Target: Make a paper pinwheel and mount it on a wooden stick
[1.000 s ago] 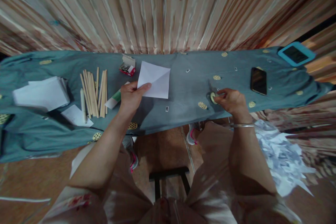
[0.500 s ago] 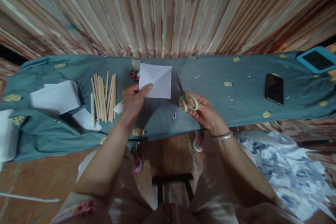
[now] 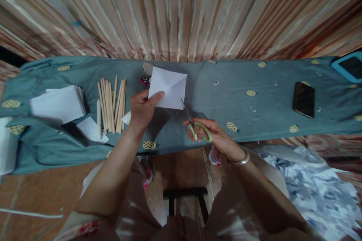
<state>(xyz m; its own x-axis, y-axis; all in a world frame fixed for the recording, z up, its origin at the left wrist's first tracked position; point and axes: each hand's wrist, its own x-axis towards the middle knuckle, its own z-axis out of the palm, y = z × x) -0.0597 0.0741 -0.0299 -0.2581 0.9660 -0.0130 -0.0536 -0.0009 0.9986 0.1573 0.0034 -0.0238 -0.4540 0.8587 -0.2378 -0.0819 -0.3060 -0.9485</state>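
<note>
A square sheet of white paper with diagonal creases is pinched at its left edge by my left hand, thumb on top. My right hand holds scissors with pale green handles, fingers through the loops. The scissor blades are slightly apart and point up-left at the paper's lower right corner; whether they touch it I cannot tell. Just behind the sheet, partly covered by it, lies a small dark and red item. Left of my left hand are several light wooden sticks.
A stack of white paper and a loose paper piece lie on the left of the cloth-covered table. On the right are a black phone and a blue-framed tablet. Paper scraps fill a bag at lower right.
My right hand has brought the scissors down and left, and their tips have turned toward the paper's lower right corner. The sheet in my left hand has tilted slightly.
</note>
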